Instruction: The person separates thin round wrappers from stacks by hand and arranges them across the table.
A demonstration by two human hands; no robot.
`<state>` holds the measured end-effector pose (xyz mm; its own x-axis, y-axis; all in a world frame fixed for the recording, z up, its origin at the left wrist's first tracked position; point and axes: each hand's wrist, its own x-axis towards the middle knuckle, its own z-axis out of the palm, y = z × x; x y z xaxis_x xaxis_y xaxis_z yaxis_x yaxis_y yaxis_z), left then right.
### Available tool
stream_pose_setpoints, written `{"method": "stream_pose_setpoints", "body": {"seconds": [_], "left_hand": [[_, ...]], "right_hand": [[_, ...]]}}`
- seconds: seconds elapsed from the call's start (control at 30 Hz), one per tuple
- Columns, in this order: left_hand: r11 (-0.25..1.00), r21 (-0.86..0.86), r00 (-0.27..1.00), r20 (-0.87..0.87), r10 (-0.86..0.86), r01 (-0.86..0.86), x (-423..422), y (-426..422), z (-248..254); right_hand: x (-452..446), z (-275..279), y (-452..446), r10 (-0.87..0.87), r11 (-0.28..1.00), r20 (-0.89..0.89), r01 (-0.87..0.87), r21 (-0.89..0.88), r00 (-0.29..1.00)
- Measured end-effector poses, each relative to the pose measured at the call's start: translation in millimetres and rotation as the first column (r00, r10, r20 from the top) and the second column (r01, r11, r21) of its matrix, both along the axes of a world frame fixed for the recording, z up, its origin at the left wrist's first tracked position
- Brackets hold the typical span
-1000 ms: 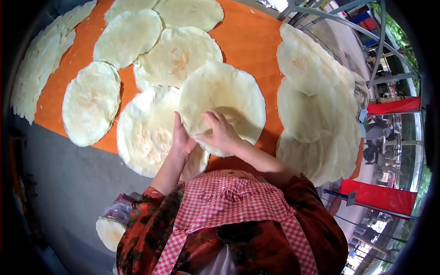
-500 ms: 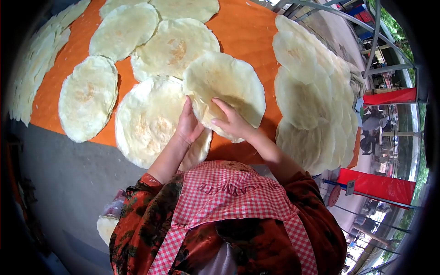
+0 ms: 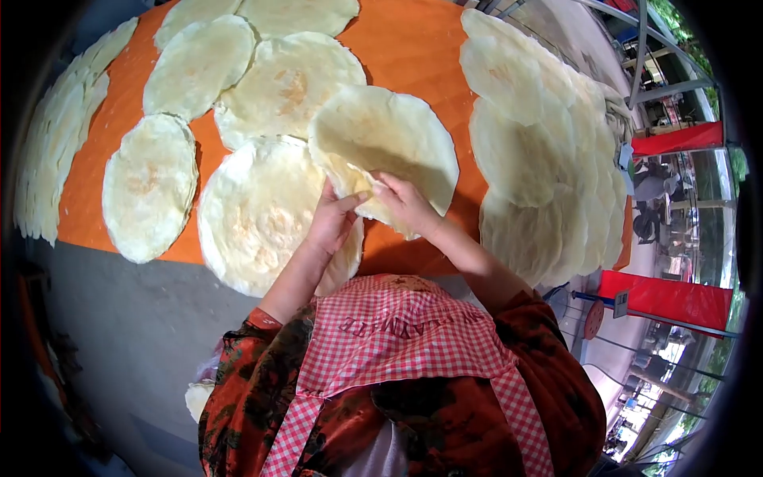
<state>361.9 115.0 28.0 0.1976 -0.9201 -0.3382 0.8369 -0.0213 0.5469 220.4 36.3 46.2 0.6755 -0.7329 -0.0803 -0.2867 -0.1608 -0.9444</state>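
Note:
A thin round flatbread is held up over the front of the table, its near edge folded and bunched. My left hand pinches that near edge from the left, thumb on top. From the right, my right hand grips the same fold, fingers close to my left thumb. Below and left of my hands lies a stack of flatbreads, partly hidden by my left arm. Behind the held bread rests another flatbread pile. A smaller oval-looking pile sits farther left.
The table has an orange cover. Overlapping flatbreads fill its right side, and more flatbreads line the far left edge. Grey floor shows in front. Metal frames and a red panel stand at the right.
My hands have come closer together at the bread's near edge. My left thumb has moved over the fold, and the edge is more folded over than before.

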Motion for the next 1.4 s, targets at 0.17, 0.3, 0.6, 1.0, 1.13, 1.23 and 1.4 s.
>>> {"method": "stream_pose_setpoints", "body": {"seconds": [0.17,0.3,0.6,1.0,1.13,1.23,1.4], "left_hand": [[0.977,0.208,0.918,0.393,-0.05,-0.036,-3,-6,-34],[0.97,0.195,0.911,0.41,0.053,-0.144,15,-7,-44],[0.945,0.242,0.923,0.366,0.121,-0.22,150,38,-36],[0.959,0.208,0.981,0.059,0.184,-0.192,86,100,-43],[0.978,0.122,0.985,-0.015,0.172,-0.169,75,105,-39],[0.961,0.079,0.951,-0.143,0.275,-0.266,55,97,-22],[0.925,0.023,0.913,-0.154,0.378,-0.379,42,93,-37]], "right_hand": [[9,2,15,-0.084,0.851,-0.382,-0.133,-0.508,0.92],[20,14,-6,-0.103,0.828,-0.493,-0.2,-0.524,0.864],[-127,142,-226,-0.421,0.895,-0.01,0.414,-0.164,0.907],[-94,169,-364,-0.31,0.788,-0.364,0.023,-0.615,0.878],[-103,213,-459,-0.308,0.883,0.164,0.346,-0.316,0.937],[-118,186,-516,-0.553,0.782,0.365,0.618,-0.081,0.749],[-142,-14,-613,-0.82,0.572,0.184,0.772,0.279,0.541]]}}
